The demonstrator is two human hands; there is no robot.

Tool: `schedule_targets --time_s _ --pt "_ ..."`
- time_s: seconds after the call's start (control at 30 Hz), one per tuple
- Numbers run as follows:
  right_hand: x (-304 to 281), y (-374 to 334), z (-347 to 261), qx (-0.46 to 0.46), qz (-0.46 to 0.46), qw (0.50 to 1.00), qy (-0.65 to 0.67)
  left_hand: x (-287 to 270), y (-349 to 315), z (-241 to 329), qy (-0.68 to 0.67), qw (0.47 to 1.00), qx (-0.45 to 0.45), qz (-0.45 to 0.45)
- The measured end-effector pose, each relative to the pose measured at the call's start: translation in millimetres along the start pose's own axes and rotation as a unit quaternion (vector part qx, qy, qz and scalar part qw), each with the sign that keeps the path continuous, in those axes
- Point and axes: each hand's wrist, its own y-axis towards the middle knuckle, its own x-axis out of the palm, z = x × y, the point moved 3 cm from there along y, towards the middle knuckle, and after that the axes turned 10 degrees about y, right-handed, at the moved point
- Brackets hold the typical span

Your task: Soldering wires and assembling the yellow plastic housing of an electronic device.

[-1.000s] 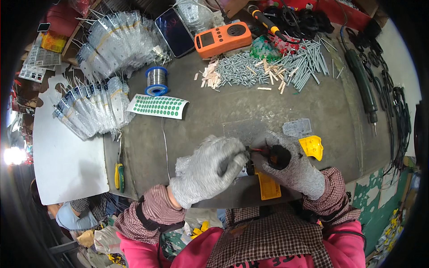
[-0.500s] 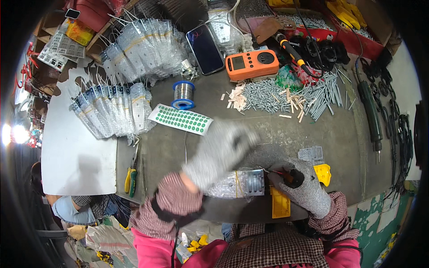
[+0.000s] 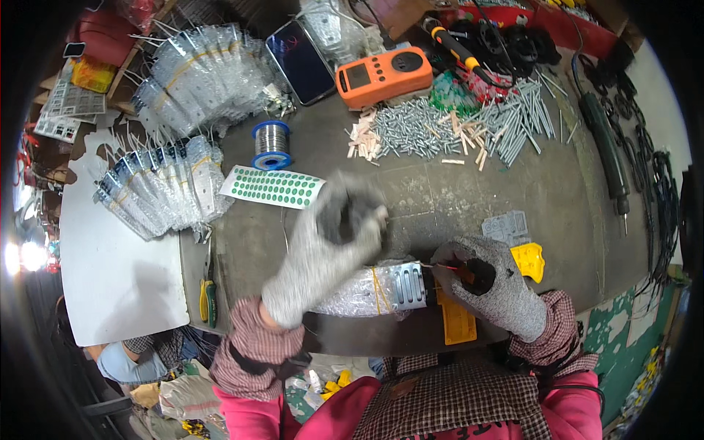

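My left hand [image 3: 345, 220], in a grey glove with a dark palm, is raised over the middle of the bench. Its curled fingers are blurred, and I cannot make out anything in them. Below it lies a bubble-wrapped piece [image 3: 345, 293] with a yellow rubber band and a slotted metal end [image 3: 411, 284]. By that metal end my gloved right hand [image 3: 488, 282] is closed around a thin red wire [image 3: 446, 268]; the rest of its grip is hidden. A yellow plastic case part [image 3: 459, 324] lies under this hand, with a yellow shell [image 3: 529, 262] and grey plastic plate [image 3: 506, 228] beyond it.
Solder spool [image 3: 271, 139], green-dotted sticker sheet [image 3: 273, 186], phone [image 3: 301, 62] and orange meter [image 3: 385, 77] stand farther back. Screws [image 3: 418, 132] are heaped right of centre. Bubble-wrapped bundles [image 3: 158, 183] and green-yellow pliers [image 3: 208, 297] lie left; a corded screwdriver [image 3: 605, 154] lies right.
My left hand has shifted slightly left and lifted, its fingers turning upward. My right hand stays beside the wrapped piece's metal end. The whole view has shifted slightly.
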Motion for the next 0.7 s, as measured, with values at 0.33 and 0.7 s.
schedule_targets --time_s 0.33,0.7 --pt "2.9 -1.9 3.0 0.001 -0.001 1.0 0.026 20.6 -41.5 -13.9 0.048 0.997 -0.018 -0.063" --pt "0.6 -2.1 -2.2 -0.007 0.001 1.0 -0.016 33.9 -40.1 -18.7 0.062 0.995 0.064 -0.045"
